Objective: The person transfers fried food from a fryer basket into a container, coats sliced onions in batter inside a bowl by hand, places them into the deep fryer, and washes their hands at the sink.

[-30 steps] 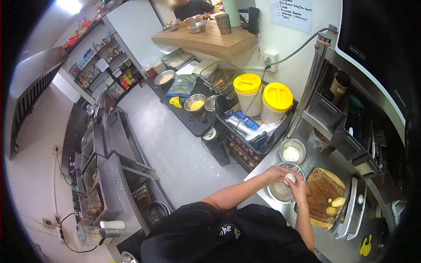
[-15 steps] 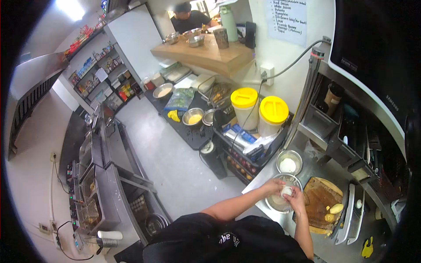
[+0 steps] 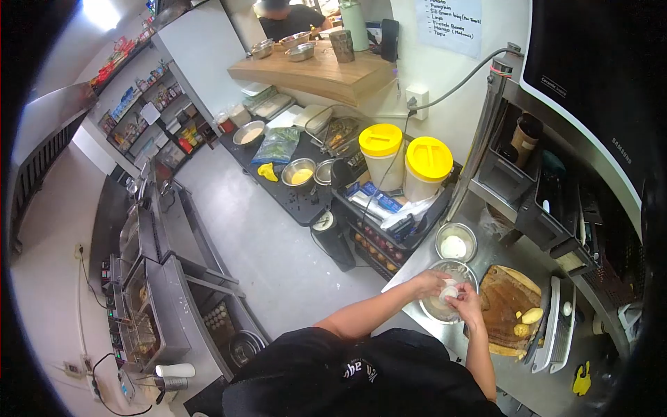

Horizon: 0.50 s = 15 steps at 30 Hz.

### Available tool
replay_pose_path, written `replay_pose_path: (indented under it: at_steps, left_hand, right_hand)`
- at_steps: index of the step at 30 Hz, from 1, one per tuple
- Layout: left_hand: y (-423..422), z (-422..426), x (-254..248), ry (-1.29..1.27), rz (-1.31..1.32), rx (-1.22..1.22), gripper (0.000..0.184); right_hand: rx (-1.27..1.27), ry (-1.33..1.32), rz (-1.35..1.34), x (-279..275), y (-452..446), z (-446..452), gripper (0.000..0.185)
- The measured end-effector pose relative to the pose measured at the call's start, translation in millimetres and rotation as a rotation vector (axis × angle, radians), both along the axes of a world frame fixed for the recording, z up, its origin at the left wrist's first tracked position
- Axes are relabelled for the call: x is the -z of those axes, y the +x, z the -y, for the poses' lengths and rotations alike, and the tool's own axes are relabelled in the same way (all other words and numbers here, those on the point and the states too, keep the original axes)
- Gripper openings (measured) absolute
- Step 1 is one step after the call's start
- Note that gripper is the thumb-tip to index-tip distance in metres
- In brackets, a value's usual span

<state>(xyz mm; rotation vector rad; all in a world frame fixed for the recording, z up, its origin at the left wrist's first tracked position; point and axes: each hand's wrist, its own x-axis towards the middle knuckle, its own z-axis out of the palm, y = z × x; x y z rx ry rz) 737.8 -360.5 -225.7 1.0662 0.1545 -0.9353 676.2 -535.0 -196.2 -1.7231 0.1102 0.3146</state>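
Observation:
Both hands meet over a steel bowl on the metal counter. A small white round piece is between them. My left hand reaches in from the left with its fingers on the piece's upper side. My right hand pinches it from the right. Just beyond stands a second steel bowl with something white in it. To the right lies a wooden cutting board bearing a peeled yellow piece and smaller yellow bits.
A white slicer lies right of the board, near a yellow item. Two yellow-lidded tubs stand in a black crate beyond the bowls. A co-worker is behind the wooden ledge. Shelves rise at the right.
My hands stay over the bowl, with slight finger shifts around the white piece. The camera view has shifted a little. The co-worker's head and arms have come more into view since the earliest frame.

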Motion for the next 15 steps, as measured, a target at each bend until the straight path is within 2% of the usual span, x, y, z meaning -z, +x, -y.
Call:
replay_pose_path:
  at_steps: [3, 4, 5, 6, 8, 9, 10, 12, 13, 15]
  left_hand:
    - [-8.1, -2.4, -32.3, 0.036, -0.051, -0.055, 0.033]
    - [-8.5, -2.1, -28.3, 0.036, -0.053, -0.055, 0.033]
    - [-9.1, -0.6, -20.9, -0.019, -0.078, -0.165, 0.032]
    - [-9.1, 0.3, -15.1, -0.074, -0.103, -0.274, 0.030]
    - [-0.6, -2.1, -0.1, -0.096, -0.168, -0.311, 0.032]
    - [3.8, -2.9, 6.8, -0.119, -0.229, -0.348, 0.034]
    - [1.4, -2.0, -5.9, -0.118, -0.233, -0.346, 0.034]
    - [-9.6, 0.0, -45.7, 0.221, 0.005, -0.048, 0.045]
    - [-13.4, 0.9, -35.8, 0.209, 0.162, 0.066, 0.043]
    - [-15.5, 8.1, -14.9, 0.308, 0.253, 0.121, 0.038]
  right_hand:
    - [-0.001, -0.033, -0.094, 2.1, -2.0, 3.6, 0.026]
    - [0.039, 0.062, -0.136, 0.6, -3.7, 4.4, 0.024]
    - [0.081, 0.157, -0.179, 0.7, -6.1, 5.2, 0.021]
    - [0.081, 0.157, -0.183, 3.3, -6.9, 7.5, 0.021]
    - [0.140, 0.204, -0.206, 9.4, -7.1, 15.1, 0.012]
    - [0.142, 0.213, -0.204, 11.5, -7.8, 19.1, 0.015]
    - [0.144, 0.213, -0.209, 8.2, -9.0, 17.9, 0.015]
    - [0.241, 0.248, -0.173, -0.6, -10.2, 13.7, 0.022]
    - [0.198, 0.240, -0.198, 8.6, -7.6, 18.0, 0.029]
    - [0.184, 0.262, -0.211, 14.0, -9.0, 16.8, 0.025]
